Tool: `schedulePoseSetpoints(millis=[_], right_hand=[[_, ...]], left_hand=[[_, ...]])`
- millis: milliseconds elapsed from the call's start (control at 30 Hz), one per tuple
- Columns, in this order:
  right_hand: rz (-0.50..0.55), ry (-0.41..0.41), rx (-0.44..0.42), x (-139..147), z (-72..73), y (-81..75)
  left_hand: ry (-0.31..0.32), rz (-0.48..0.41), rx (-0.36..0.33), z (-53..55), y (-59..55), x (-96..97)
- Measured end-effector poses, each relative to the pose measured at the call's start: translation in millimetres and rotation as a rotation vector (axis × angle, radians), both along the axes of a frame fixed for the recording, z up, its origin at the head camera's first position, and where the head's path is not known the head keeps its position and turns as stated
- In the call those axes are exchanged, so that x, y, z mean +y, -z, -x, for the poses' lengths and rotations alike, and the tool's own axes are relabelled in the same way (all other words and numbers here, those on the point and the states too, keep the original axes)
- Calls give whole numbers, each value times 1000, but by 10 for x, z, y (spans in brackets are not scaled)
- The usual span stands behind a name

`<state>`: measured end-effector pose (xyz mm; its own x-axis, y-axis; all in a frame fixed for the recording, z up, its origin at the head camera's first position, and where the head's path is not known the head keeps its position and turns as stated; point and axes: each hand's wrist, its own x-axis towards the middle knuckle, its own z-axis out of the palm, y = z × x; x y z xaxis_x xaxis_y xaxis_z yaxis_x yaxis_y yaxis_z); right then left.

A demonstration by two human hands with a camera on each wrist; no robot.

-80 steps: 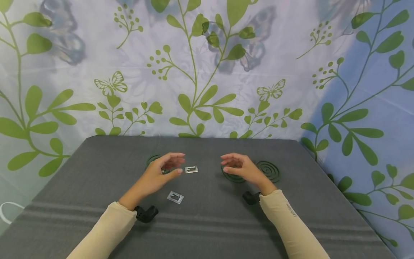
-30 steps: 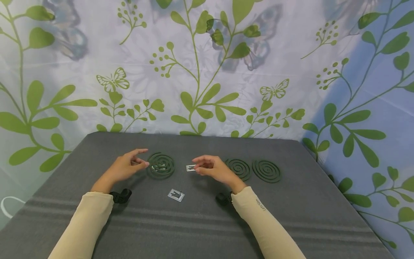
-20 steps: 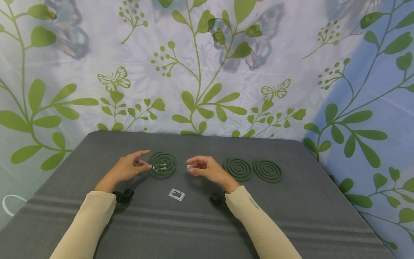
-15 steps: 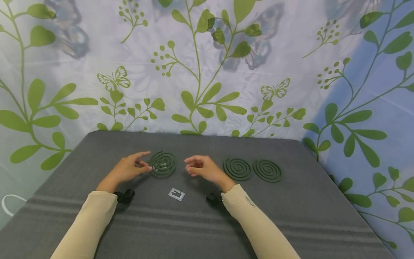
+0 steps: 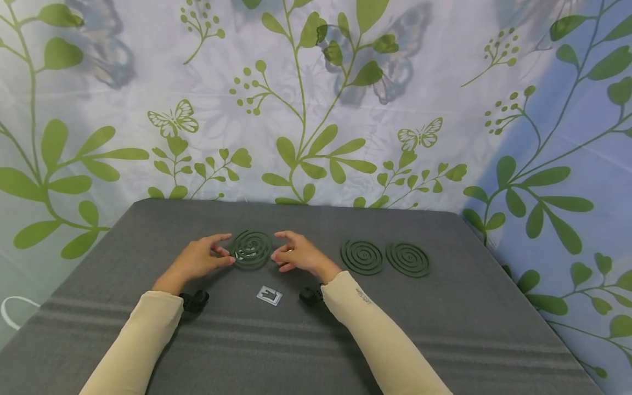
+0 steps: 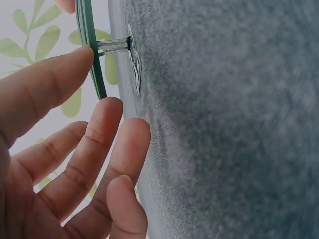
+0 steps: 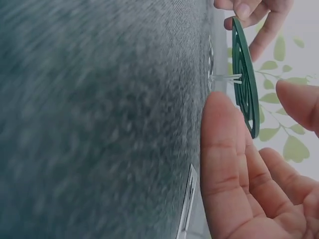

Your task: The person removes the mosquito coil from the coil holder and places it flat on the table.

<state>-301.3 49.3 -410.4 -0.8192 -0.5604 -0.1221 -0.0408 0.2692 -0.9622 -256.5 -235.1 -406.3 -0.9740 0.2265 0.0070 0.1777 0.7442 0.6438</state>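
A green mosquito coil (image 5: pixel 252 249) sits raised on a small metal stand (image 6: pixel 113 47), above the grey cloth. On its left edge rests the thumb of my left hand (image 5: pixel 198 258), with the other fingers loosely bent around that side. My right hand (image 5: pixel 299 252) is at the coil's right side, thumb and fingers spread apart; in the right wrist view its thumb stands clear of the coil, and whether a fingertip touches is hard to tell. A second stand is mostly hidden behind the right fingers. Nearer me lies a flat metal coil stand (image 5: pixel 269 295).
Two more green mosquito coils, a middle one (image 5: pixel 362 257) and a right one (image 5: pixel 408 259), lie flat on the grey-covered table (image 5: pixel 316 340). A patterned curtain (image 5: pixel 306 109) hangs behind the table's far edge. A white loop (image 5: pixel 12 307) shows at far left.
My right hand has moved left from the loose coils to the raised coil. My left hand first drew back left, then came against its edge, and the coil has shifted slightly right.
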Motion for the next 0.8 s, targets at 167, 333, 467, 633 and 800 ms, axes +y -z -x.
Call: schedulePoseSetpoints(millis=[167, 333, 467, 633, 800], right_hand=[[34, 17, -65, -79, 57, 20], [50, 35, -104, -122, 105, 69], [42, 43, -96, -142, 114, 79], [10, 50, -55, -164, 99, 57], [-3, 66, -33, -181, 95, 59]], left_hand=[[-6, 7, 5, 0, 3, 11], [-15, 15, 10, 19, 13, 21], [-23, 18, 3, 34, 30, 34], [-26, 21, 11, 34, 35, 41], [-29, 20, 8, 34, 39, 37]])
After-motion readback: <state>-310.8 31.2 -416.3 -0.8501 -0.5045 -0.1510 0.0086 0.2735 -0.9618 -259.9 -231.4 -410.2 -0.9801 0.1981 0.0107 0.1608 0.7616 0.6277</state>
